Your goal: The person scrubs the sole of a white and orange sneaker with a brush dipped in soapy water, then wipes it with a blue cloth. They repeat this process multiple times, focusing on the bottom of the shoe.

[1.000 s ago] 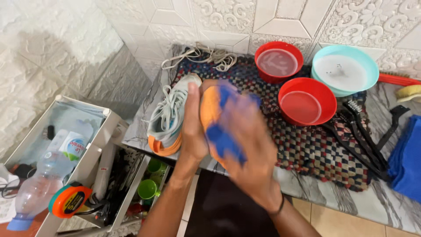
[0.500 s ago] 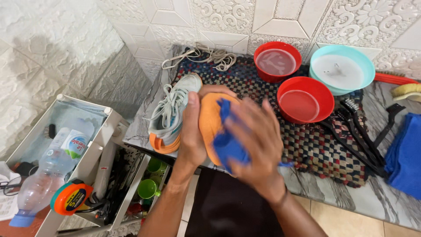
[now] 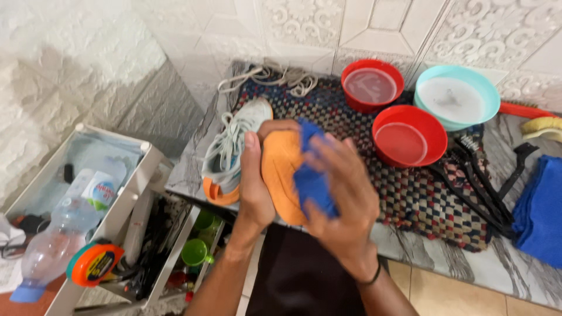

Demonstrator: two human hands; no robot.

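Left hand raised over the near edge of the surface, forearm coming up from below, fingers curled over the top of an orange shoe and thumb flat along its side, gripping it sole-out. Right hand set across the sole from the right, wrist bent, fingers spread and pressed on a blue cloth held flat against the orange. Just beside, to the left: a second shoe, white with grey laces, lying on a woven mat. Behind on the mat: loose laces, two red bowls, a teal bowl. Well to the right: black brushes and a folded blue towel. Lower left: an open cart with a bottle and a tape measure.
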